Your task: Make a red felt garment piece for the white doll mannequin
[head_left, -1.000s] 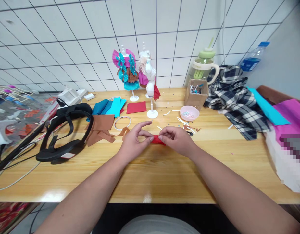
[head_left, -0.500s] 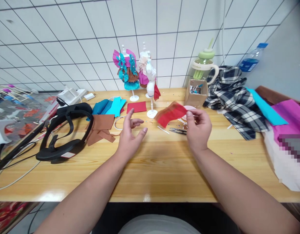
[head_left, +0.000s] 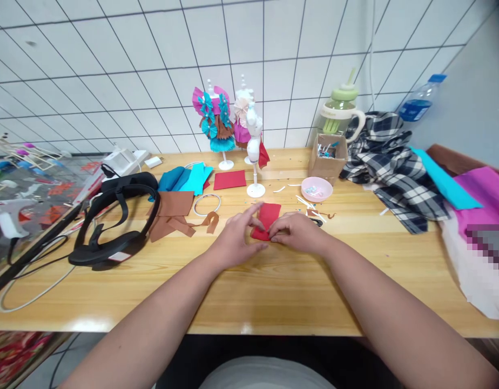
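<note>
both hands meet at the middle of the wooden table (head_left: 274,292), on a small red fabric piece (head_left: 267,218) lying flat on the wood. the left hand (head_left: 236,243) presses its fingers down on the near left edge of it, and the right hand (head_left: 298,233) pinches the near corner between thumb and fingertip.

just behind the red piece stands a small white mannequin (head_left: 254,146) on a round foot, with two dressed mannequins (head_left: 219,121) further back by the tiled wall. to the right lie a pink dish (head_left: 316,188), white scraps and a cardboard box (head_left: 328,154); beyond those, a heap of plaid cloth (head_left: 391,167). to the left sit a thin ring (head_left: 206,204), brown fabric pieces (head_left: 172,213), teal fabric (head_left: 184,178) and a black headset (head_left: 115,221) with cables running off the left end.

the near strip of table, from the hands to the front edge, is bare wood under the forearms. the far side is crowded right up to the wall.
</note>
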{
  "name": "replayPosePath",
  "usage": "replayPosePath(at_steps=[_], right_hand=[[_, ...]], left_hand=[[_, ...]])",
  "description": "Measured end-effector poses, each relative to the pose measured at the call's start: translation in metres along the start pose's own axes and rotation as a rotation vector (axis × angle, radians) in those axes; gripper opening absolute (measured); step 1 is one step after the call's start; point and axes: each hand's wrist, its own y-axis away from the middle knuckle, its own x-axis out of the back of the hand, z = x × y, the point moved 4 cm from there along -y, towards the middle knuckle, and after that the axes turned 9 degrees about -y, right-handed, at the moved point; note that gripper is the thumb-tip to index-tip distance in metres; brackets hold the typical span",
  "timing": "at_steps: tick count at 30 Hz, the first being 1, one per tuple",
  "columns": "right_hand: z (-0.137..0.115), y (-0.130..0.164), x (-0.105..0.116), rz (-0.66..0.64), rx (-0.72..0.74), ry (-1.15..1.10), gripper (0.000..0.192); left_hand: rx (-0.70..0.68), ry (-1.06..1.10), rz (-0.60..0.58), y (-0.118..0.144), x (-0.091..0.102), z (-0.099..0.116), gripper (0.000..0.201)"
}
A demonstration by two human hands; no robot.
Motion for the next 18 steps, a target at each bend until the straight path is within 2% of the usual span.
replayPosePath(at_steps=[2, 5, 11, 15, 18], right_hand=[[0.003, 0.0, 0.001, -0.012, -0.005, -0.015, 0.01], [0.004, 0.0, 0.002, 0.005, -0.03, -0.028, 0.011], [-0.008, 0.002, 0.006, 0.024, -0.058, 0.109, 0.009], [-0.021, 0.004, 0.01, 0.074, -0.106, 0.236, 0.019], [-0.026, 0.002, 0.006, 0.036, -0.12, 0.294, 0.014]], left_hand=[[-0.049, -0.144, -0.08, 0.0, -0.006, 0.001, 0.082], [-0.081, -0.254, -0.112, -0.001, -0.009, -0.003, 0.071], [-0.087, -0.327, -0.091, -0.003, -0.009, -0.007, 0.057], [-0.089, -0.324, -0.065, -0.003, -0.01, -0.006, 0.057], [-0.081, -0.332, -0.064, -0.003, -0.01, -0.005, 0.059]])
